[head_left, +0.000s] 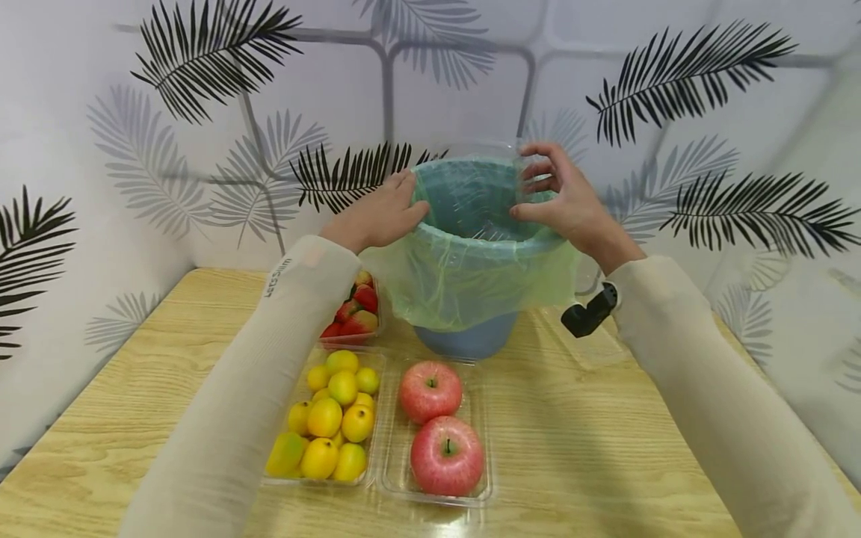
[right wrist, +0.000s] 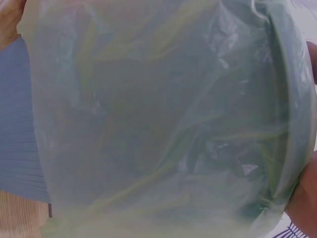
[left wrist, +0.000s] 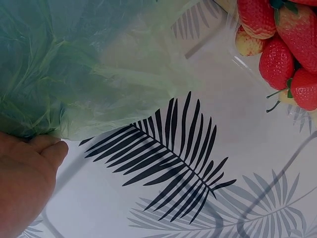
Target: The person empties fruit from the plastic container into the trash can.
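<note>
A blue bin (head_left: 464, 342) stands at the back of the table, lined with a thin, translucent yellow-green plastic bag (head_left: 464, 276). The bag is folded over the rim and hangs down around the outside. At the rim's left side, my left hand (head_left: 386, 211) holds the bag, its thumb reaching towards the opening. In the left wrist view, the fingers (left wrist: 55, 151) are bent at the bag's edge. My right hand (head_left: 563, 196) is at the right side of the rim, thumb and fingers spread apart with clear film across the fingertips. In the right wrist view, the bag fills most of the picture.
In front of the bin, clear trays hold two apples (head_left: 447, 456) and several small yellow fruits (head_left: 325, 417). Strawberries (head_left: 356, 317) sit in another tray behind the left forearm. A flat clear plastic piece (head_left: 585, 344) lies right of the bin. A leaf-patterned wall (head_left: 457, 97) stands close behind.
</note>
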`<state>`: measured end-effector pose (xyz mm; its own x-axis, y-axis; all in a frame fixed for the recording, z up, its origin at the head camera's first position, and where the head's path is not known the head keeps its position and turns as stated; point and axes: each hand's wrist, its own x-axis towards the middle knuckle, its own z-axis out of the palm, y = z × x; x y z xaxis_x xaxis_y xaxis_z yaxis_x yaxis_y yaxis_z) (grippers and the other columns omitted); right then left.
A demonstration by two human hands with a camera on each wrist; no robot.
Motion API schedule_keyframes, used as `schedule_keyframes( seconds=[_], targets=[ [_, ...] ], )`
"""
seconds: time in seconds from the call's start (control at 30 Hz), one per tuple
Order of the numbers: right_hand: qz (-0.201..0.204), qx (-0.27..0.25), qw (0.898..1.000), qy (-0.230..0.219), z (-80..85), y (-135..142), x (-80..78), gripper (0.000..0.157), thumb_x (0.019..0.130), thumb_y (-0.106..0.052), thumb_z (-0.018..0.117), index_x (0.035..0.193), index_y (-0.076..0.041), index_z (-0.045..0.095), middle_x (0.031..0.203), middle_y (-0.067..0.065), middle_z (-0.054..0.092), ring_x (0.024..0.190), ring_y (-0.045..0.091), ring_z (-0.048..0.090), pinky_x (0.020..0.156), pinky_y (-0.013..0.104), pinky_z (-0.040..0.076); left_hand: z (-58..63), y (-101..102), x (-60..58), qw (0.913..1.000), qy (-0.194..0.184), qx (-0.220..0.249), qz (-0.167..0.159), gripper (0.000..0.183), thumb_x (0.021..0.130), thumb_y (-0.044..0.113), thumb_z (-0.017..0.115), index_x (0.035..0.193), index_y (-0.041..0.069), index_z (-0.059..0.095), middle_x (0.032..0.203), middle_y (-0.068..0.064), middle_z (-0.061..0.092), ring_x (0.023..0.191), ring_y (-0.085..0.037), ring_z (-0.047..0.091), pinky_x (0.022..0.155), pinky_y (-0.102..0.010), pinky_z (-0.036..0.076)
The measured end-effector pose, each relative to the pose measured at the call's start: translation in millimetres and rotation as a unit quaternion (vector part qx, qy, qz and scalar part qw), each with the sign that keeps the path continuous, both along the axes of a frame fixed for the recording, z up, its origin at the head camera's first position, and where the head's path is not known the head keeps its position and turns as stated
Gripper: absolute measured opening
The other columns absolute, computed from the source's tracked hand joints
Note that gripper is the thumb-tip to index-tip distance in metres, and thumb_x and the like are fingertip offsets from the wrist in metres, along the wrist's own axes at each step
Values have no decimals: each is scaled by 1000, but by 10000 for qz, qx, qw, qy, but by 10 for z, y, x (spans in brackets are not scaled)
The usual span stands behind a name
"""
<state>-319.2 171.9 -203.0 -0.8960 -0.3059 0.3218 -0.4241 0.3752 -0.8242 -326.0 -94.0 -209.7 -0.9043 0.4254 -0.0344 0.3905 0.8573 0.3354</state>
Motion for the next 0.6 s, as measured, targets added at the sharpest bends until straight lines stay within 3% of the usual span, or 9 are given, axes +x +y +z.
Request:
schedule_keyframes(
  seconds=[0.37, 0.6],
  targets=[
    [-266, -28, 9992, -287, 35, -12, 11, 63, 85, -13, 66, 138, -24, 33, 117, 0, 43, 104, 17, 49, 85, 35, 47, 9, -9, 17, 10000, 17, -36, 6, 67, 102, 38, 18, 152, 2, -8, 160, -12, -13, 148, -24, -10, 121, -39, 2],
    [-736, -738, 9929, -568, 51, -32, 4, 63, 91, -22, 61, 144, -14, 27, 111, -1, 40, 100, 15, 53, 73, 27, 56, -3, 3, 17, 10000, 72, 25, 25, 67, 101, 37, 18, 152, 1, -5, 160, -12, -10, 149, -24, -9, 121, -38, 3]
  ],
)
